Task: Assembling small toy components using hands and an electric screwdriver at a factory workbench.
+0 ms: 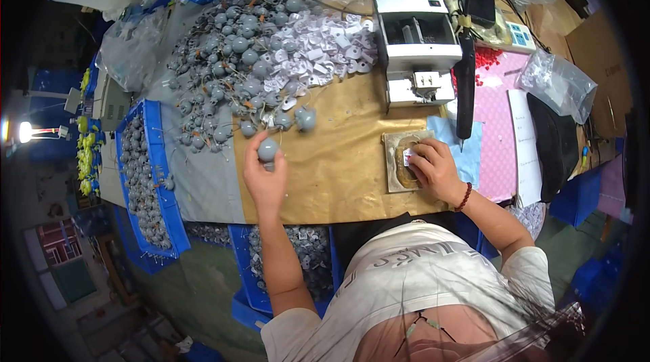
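Note:
My left hand (pixel 265 186) is closed around a grey ball-shaped part (pixel 267 150), held over the gold-brown table cover (pixel 325 186). More grey balls (pixel 305 119) with short wires lie just beyond it. To the right, my right hand (pixel 439 171) is closed, its fingertips pinching a small white plastic piece (pixel 407 157). That hand rests over a square pad (pixel 393 183) with a round brownish middle, and its fingers hide part of the pad.
Beyond my left hand spread heaps of grey balls (pixel 230 44) and white plastic parts (pixel 325 50). A white machine (pixel 420 57) stands beyond the pad; a black pen-shaped power tool (pixel 465 91) hangs over a blue cloth (pixel 474 142). A blue tray (pixel 177 226) of grey balls is at left.

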`<control>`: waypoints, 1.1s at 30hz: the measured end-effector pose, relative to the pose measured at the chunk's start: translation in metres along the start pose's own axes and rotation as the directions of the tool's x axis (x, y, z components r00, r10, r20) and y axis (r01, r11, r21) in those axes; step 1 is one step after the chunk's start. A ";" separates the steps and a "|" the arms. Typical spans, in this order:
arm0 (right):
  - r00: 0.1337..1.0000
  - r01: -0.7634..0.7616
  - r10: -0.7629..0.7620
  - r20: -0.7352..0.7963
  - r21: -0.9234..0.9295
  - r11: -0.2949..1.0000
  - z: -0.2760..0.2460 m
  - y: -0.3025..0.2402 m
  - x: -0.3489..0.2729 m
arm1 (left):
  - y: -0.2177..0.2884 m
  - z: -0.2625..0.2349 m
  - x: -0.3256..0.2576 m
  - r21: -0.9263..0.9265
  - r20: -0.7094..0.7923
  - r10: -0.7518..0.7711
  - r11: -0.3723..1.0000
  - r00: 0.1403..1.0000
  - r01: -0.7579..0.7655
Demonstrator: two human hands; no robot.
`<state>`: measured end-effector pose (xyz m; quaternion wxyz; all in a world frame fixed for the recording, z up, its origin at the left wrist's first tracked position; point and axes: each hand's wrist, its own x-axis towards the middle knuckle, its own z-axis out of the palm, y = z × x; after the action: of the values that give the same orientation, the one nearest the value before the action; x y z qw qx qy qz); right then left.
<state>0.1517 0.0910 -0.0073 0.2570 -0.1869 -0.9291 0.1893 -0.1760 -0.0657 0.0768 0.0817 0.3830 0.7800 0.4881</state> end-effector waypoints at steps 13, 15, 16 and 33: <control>0.984 -0.031 -0.082 0.161 0.595 0.803 -0.059 -0.035 0.062 | 0.100 0.043 -0.063 -0.584 0.531 0.342 0.811 0.775 0.042; 0.892 -0.379 0.033 0.451 0.705 0.599 -0.058 -0.025 0.056 | 0.089 0.051 -0.072 -0.634 0.521 0.298 0.763 0.800 0.128; 0.814 -0.546 0.106 0.572 0.687 0.479 -0.062 -0.022 0.052 | 0.083 0.055 -0.077 -0.650 0.524 0.268 0.740 0.809 0.175; 0.964 -0.046 0.038 0.263 0.027 0.999 -0.029 0.000 0.018 | 0.042 0.103 -0.117 -0.245 0.578 0.361 0.932 0.732 -0.266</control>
<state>0.1530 0.1063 0.0228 0.1308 -0.1756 -0.9475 0.2329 -0.0217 -0.0631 0.0297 0.2747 0.6395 0.5968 0.3992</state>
